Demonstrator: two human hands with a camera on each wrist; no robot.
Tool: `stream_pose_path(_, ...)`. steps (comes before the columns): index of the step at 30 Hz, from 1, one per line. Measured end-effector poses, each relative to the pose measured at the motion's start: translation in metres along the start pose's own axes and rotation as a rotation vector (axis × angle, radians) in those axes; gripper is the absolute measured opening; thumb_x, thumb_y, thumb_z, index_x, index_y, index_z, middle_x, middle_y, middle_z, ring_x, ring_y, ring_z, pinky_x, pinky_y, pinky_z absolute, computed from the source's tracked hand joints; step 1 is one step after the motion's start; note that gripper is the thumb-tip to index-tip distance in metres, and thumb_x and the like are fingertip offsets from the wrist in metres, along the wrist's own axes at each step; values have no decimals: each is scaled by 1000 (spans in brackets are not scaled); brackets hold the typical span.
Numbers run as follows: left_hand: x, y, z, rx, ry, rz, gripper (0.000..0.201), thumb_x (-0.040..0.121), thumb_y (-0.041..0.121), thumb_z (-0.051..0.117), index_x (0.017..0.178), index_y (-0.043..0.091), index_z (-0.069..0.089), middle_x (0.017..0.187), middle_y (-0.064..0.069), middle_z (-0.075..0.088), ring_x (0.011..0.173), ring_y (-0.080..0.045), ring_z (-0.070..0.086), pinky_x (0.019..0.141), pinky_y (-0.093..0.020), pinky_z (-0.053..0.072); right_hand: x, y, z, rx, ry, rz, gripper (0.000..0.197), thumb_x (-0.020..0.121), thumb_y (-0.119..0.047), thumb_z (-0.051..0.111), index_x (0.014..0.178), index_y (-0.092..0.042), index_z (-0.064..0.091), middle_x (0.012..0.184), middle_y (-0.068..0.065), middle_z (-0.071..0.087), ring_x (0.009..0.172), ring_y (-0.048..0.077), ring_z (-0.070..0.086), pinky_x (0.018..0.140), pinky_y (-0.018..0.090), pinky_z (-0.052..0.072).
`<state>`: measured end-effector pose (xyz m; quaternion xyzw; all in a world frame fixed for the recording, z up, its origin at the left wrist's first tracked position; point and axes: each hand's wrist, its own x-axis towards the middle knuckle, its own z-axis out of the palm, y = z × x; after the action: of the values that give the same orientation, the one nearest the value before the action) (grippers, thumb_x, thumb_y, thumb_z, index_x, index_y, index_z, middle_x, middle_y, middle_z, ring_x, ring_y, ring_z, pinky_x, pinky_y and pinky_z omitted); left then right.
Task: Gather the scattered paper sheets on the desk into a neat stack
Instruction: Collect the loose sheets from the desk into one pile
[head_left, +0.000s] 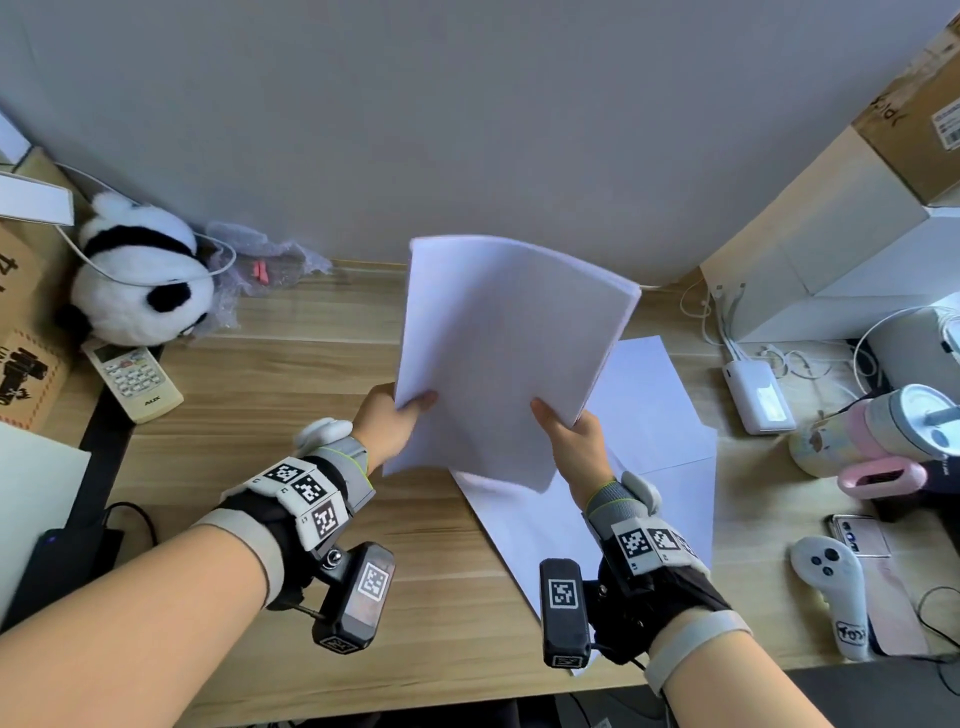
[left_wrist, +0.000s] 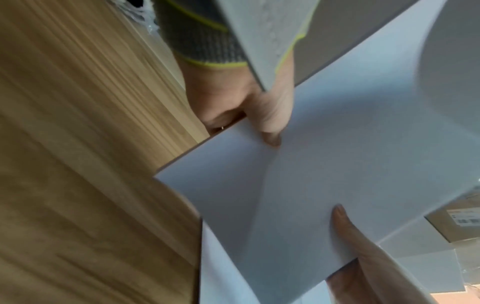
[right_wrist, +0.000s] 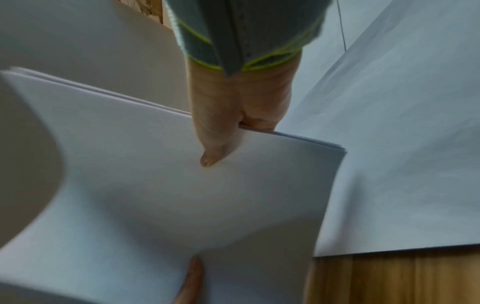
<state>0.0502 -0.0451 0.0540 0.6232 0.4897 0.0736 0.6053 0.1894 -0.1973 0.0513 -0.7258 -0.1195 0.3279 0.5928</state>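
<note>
A bundle of white paper sheets (head_left: 498, 343) is lifted above the wooden desk (head_left: 291, 395), bowed, its far end tipped up. My left hand (head_left: 400, 415) pinches its near left edge, thumb on top; the left wrist view shows that thumb on the bundle (left_wrist: 324, 164). My right hand (head_left: 566, 426) pinches the near right edge, thumb on top of the bundle (right_wrist: 182, 195). Two more white sheets (head_left: 649, 447) lie flat on the desk under and to the right of the bundle, overlapping at an angle.
A plush panda (head_left: 140, 275) and a remote control (head_left: 132, 379) sit at the back left. At the right are a white power bank (head_left: 758, 397) with cables, a pink-and-white cup (head_left: 878, 431), a phone (head_left: 860, 535) and a white controller (head_left: 834, 597). Boxes (head_left: 852, 234) line the right.
</note>
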Motion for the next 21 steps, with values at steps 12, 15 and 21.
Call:
stream_pose_path(12, 4, -57, -19, -42, 10, -386, 73, 87, 25, 64, 144, -3, 28, 147, -17, 41, 134, -31, 43, 113, -44, 34, 10, 60, -82, -667, 402, 475, 63, 71, -20, 70, 130, -15, 48, 129, 16, 52, 120, 35, 47, 101, 37, 38)
stream_pose_path(15, -4, -71, -19, -56, 13, -455, 82, 89, 26, 61, 148, -3, 12, 154, -16, 27, 141, -30, 31, 116, -42, 27, 2, 57, -87, -748, 427, 470, 64, 70, -7, 73, 128, -7, 49, 103, 14, 57, 101, 35, 50, 96, 34, 40)
stream_pose_path(21, -4, -84, -19, -146, 22, -476, 83, 88, 25, 63, 148, -2, 13, 155, -14, 26, 143, -28, 28, 115, -39, 24, -1, 58, -85, -716, 214, 489, 38, 75, -6, 68, 110, -5, 54, 100, 21, 64, 75, 24, 47, 61, 24, 41)
